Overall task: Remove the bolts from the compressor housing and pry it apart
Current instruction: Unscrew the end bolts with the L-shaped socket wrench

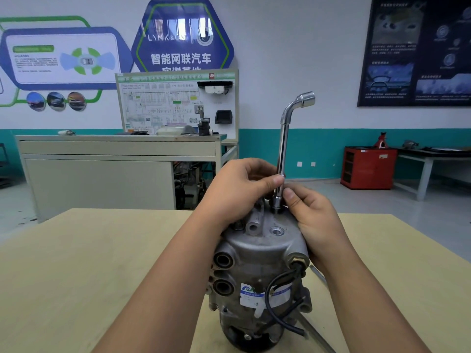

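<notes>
Compressor housing (257,250) stands on end at mid-width of the table (102,263), hard up to the near edge. Its top cover faces up.

One L-shaped socket wrench (283,149) stands upright. Its lower socket is seated on the far side of the top cover, and the bent end with the second socket is high in the air, pointing right. The bolt under the socket is hidden.

Left hand (239,189): fingers curled, thumb and fingertips pinching the wrench shaft low down. Right hand (311,215): thumb and curled fingers pinch the shaft just above the seated socket, and the heel of the hand lies against the housing's right shoulder.

Room: bare tabletop to the left and right of the housing, out to both side edges, and more between it and the far edge. Open air all round the wrench's upper end.

Count:
- 1 housing, 1 wrench.
- 2 round ports (223,260) stacked on the housing's left flank.
- 1 threaded hole (277,231) on the top cover.
- 1 black cable (270,296) looping down the front, over 1 blue-and-white label (252,296).
- 1 metal rod (317,333) flat on the table just right of the housing, partly behind the right forearm; can't tell what tool it is.
</notes>
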A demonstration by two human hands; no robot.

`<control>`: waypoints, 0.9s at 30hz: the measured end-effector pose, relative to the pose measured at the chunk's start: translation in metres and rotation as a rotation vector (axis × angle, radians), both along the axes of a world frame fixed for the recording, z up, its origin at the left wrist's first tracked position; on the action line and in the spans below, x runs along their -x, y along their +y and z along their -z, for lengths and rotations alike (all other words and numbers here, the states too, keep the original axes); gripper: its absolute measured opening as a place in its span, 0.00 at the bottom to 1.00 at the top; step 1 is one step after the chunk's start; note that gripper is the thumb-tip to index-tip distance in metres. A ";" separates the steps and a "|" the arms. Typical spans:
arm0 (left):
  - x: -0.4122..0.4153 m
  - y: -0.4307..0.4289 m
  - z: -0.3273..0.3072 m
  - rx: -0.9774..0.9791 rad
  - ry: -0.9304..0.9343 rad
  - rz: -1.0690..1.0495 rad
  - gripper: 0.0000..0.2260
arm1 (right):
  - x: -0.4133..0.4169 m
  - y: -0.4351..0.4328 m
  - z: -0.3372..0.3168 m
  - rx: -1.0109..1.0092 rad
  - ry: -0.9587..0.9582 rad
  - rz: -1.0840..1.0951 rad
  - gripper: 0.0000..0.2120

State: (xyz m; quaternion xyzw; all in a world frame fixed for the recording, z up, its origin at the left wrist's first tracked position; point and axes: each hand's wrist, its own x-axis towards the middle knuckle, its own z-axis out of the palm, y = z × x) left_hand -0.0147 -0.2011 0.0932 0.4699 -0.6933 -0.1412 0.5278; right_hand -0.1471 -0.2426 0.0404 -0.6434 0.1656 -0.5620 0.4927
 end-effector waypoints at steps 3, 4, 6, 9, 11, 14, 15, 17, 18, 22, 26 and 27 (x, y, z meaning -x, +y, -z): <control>0.000 0.000 0.001 0.010 -0.001 -0.013 0.05 | 0.000 0.000 0.001 0.003 -0.006 -0.005 0.11; 0.000 0.000 0.001 0.014 -0.001 -0.022 0.06 | 0.000 -0.001 0.001 0.014 -0.003 0.008 0.10; 0.000 -0.001 0.001 0.023 -0.003 -0.046 0.07 | 0.000 -0.003 0.001 0.032 -0.002 0.039 0.10; -0.001 -0.003 0.002 0.024 -0.014 -0.071 0.07 | 0.002 -0.006 0.001 0.054 -0.001 0.042 0.12; -0.001 -0.003 0.001 0.018 -0.023 -0.070 0.07 | 0.002 -0.007 0.001 0.062 -0.007 0.038 0.12; -0.001 -0.002 0.001 0.016 -0.021 -0.059 0.07 | 0.002 -0.007 0.001 0.077 -0.009 0.042 0.09; -0.001 -0.001 0.001 0.017 -0.014 -0.056 0.07 | 0.002 -0.008 0.002 0.085 -0.004 0.044 0.06; -0.001 -0.001 0.001 0.021 -0.004 -0.054 0.07 | 0.002 -0.006 0.002 0.085 0.011 0.054 0.06; -0.001 -0.001 0.001 0.022 -0.007 -0.051 0.06 | 0.002 -0.005 0.002 0.079 0.016 0.059 0.08; 0.000 -0.001 0.000 0.007 -0.006 -0.009 0.06 | 0.002 -0.002 0.000 0.043 0.020 0.051 0.12; 0.001 0.001 -0.001 -0.013 0.011 0.038 0.09 | 0.001 0.001 -0.002 -0.001 0.009 0.032 0.13; 0.001 0.001 -0.001 -0.016 0.011 0.047 0.09 | 0.001 0.001 -0.002 -0.005 0.009 0.024 0.14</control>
